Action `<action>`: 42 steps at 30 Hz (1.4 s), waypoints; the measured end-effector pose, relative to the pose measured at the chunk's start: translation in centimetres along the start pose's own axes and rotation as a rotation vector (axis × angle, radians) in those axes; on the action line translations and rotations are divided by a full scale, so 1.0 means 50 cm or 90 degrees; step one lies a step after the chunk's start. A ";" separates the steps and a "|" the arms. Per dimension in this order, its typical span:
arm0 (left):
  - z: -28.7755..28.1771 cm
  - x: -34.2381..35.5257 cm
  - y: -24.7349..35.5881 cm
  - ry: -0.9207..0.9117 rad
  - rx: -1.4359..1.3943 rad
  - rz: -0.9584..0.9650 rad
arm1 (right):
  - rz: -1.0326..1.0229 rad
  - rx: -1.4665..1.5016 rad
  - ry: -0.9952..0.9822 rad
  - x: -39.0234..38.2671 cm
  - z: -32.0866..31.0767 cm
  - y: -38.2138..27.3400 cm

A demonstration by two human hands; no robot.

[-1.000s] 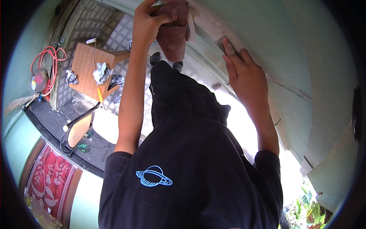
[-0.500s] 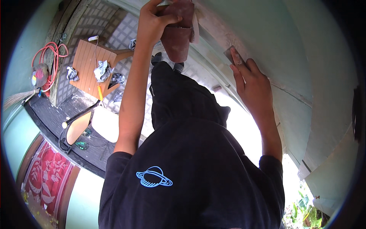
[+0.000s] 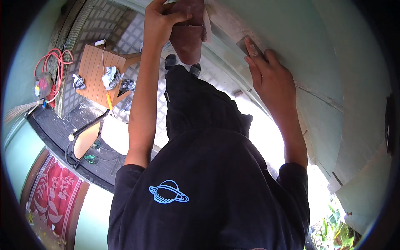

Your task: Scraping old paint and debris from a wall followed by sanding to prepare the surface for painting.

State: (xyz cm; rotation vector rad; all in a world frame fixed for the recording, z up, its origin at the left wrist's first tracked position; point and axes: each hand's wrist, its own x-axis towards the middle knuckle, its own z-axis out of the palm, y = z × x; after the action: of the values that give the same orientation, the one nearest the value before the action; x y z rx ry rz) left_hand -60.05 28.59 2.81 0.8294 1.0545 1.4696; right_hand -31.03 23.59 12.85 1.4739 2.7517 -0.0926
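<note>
Bright with daylight, blown out to white just right of the black shirt [image 3: 216,179]; fairly sharp at the hands [image 3: 274,81]; bowed, vignetted at rim.

Right of the red-brown, round-ended sheet [image 3: 186,43] there's room until the bare right hand [image 3: 273,77]; left, the left hand [image 3: 161,21] blocks.

No lettering is legible; the black shirt [image 3: 225,208] bears a blue ringed-planet emblem [image 3: 168,193].

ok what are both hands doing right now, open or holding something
Left hand: closed, holding a reddish-brown sheet.
Right hand: holding a flat grey piece, index finger extended over it.
</note>
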 end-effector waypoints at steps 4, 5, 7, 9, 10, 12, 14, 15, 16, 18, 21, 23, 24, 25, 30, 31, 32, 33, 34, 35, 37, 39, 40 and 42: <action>0.002 0.002 0.002 0.013 0.042 0.026 | 0.015 0.004 -0.041 -0.028 -0.015 -0.009; -0.008 0.010 -0.017 0.022 0.043 0.030 | 0.004 0.005 -0.040 -0.022 -0.016 -0.009; -0.027 0.040 -0.076 -0.201 -0.308 0.300 | 0.011 0.057 -0.049 -0.017 -0.020 -0.010; 0.003 0.017 -0.023 -0.088 -0.151 0.152 | 0.019 0.055 -0.042 -0.001 -0.007 0.004; 0.007 0.004 0.006 0.034 0.020 0.015 | 0.008 0.059 -0.031 0.008 -0.003 0.003; 0.009 0.000 0.011 0.025 0.041 0.022 | 0.014 0.061 -0.023 0.000 -0.003 -0.003; 0.003 -0.001 0.013 0.025 0.066 0.037 | 0.009 0.064 -0.011 -0.007 -0.006 -0.010; 0.004 -0.004 0.005 0.035 0.044 0.035 | 0.023 0.090 -0.010 -0.022 -0.005 -0.010; 0.007 -0.006 -0.001 0.045 0.022 0.033 | 0.036 0.115 -0.010 -0.030 -0.005 -0.009; 0.000 0.004 -0.002 0.028 0.020 0.035 | 0.034 0.109 -0.015 -0.014 -0.007 -0.006; -0.005 0.002 -0.007 0.002 0.001 0.037 | 0.043 0.106 -0.021 0.005 -0.009 -0.013; -0.004 0.002 -0.004 -0.001 -0.015 0.044 | 0.044 0.110 -0.018 0.001 -0.005 -0.018; -0.002 0.000 -0.005 0.005 0.003 0.032 | 0.055 0.101 -0.007 -0.015 -0.001 -0.022; 0.000 0.003 -0.003 0.014 0.022 0.022 | 0.064 0.092 0.006 -0.020 0.003 -0.023; -0.003 0.019 -0.021 -0.121 -0.135 0.149 | 0.062 0.074 0.008 0.006 0.006 -0.022; 0.000 0.005 0.007 -0.005 0.031 0.016 | 0.055 0.051 0.013 0.017 0.007 -0.026; 0.002 0.001 0.009 -0.005 0.032 0.016 | 0.055 0.052 0.013 0.014 0.007 -0.027; 0.007 -0.001 0.009 0.008 0.021 0.017 | 0.061 0.067 0.013 0.006 0.005 -0.028; 0.006 -0.002 0.011 0.026 0.011 0.022 | 0.062 0.082 0.014 0.003 0.002 -0.030; -0.002 -0.001 0.007 0.030 0.012 0.025 | 0.057 0.083 0.015 -0.005 0.000 -0.036; -0.011 0.000 -0.003 -0.023 0.022 0.034 | 0.102 0.088 -0.018 -0.026 -0.004 -0.044; -0.007 0.005 -0.004 -0.007 0.017 0.027 | 0.091 0.073 0.005 0.000 0.000 -0.042; -0.004 0.006 -0.003 0.006 0.014 0.018 | 0.084 0.061 0.029 0.010 0.003 -0.043; 0.000 0.001 -0.002 0.008 -0.009 0.009 | 0.086 0.060 0.033 0.016 0.004 -0.045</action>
State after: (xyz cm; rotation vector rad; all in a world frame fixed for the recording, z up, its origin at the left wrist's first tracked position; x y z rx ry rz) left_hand -60.03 28.64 2.71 0.8210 1.0479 1.4945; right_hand -33.34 22.98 12.69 1.7034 2.7128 -0.1870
